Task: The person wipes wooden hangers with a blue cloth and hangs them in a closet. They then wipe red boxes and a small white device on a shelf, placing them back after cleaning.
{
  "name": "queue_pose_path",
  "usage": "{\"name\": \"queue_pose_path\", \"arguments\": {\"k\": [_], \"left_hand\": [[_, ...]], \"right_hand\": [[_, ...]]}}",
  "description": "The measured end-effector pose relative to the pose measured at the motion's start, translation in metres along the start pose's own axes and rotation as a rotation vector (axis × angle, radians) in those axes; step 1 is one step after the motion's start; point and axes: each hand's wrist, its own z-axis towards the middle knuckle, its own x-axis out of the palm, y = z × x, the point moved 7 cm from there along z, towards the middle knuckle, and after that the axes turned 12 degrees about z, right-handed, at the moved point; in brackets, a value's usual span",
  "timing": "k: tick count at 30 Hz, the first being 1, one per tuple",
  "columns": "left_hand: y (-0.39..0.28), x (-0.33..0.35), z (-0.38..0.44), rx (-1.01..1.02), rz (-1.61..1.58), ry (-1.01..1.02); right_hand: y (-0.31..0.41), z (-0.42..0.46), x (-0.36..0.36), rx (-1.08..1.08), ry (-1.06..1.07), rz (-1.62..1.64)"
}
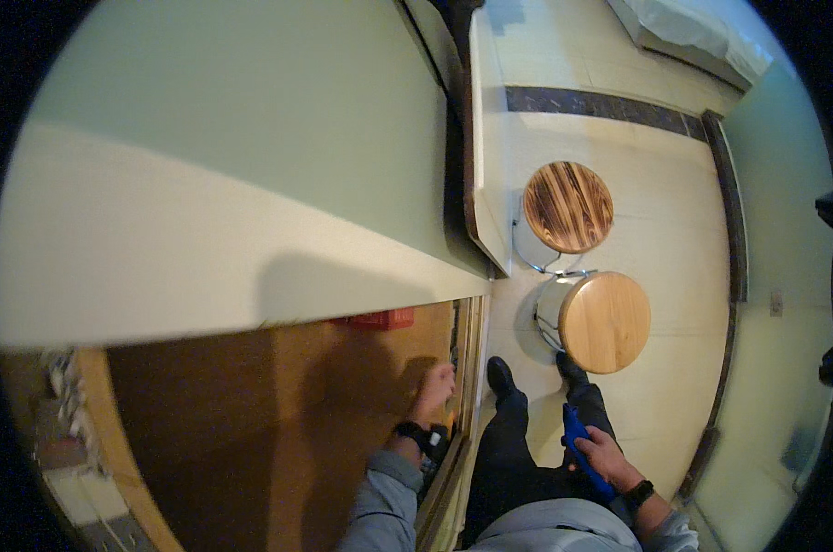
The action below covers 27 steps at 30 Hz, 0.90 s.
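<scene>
My left hand (436,388), with a dark band and device on its wrist, is beside a framed track (468,359) at the edge of a brown surface (361,386). Its fingers look curled and blurred; whether they hold anything does not show. A small orange item (452,418) peeks out beside that wrist. In front of my right thigh, my right hand (599,452) grips a long blue object (577,431) whose exact kind is unclear. A dark watch (639,494) sits on the right wrist.
Two round wooden-topped stools stand ahead on the pale tiled floor: a dark-striped one (569,207) and a lighter one (605,322) near my feet. A pale wall (251,228) rises at the left. Part of a red object (385,319) shows below it.
</scene>
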Motion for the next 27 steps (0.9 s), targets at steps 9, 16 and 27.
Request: {"name": "queue_pose_path", "arguments": {"k": [9,16,27], "left_hand": [[0.074,0.145,-0.181,0.067,0.203,0.044],[0.126,0.171,-0.291,-0.234,-0.570,-0.151],[-0.073,0.106,-0.393,0.125,-0.172,-0.650]], "right_hand": [[0.103,-0.021,0.017,-0.223,0.213,-0.319],[0.191,-0.047,0.050,-0.667,0.364,-0.971],[0.142,0.061,-0.017,-0.808,0.625,-1.415]]}}
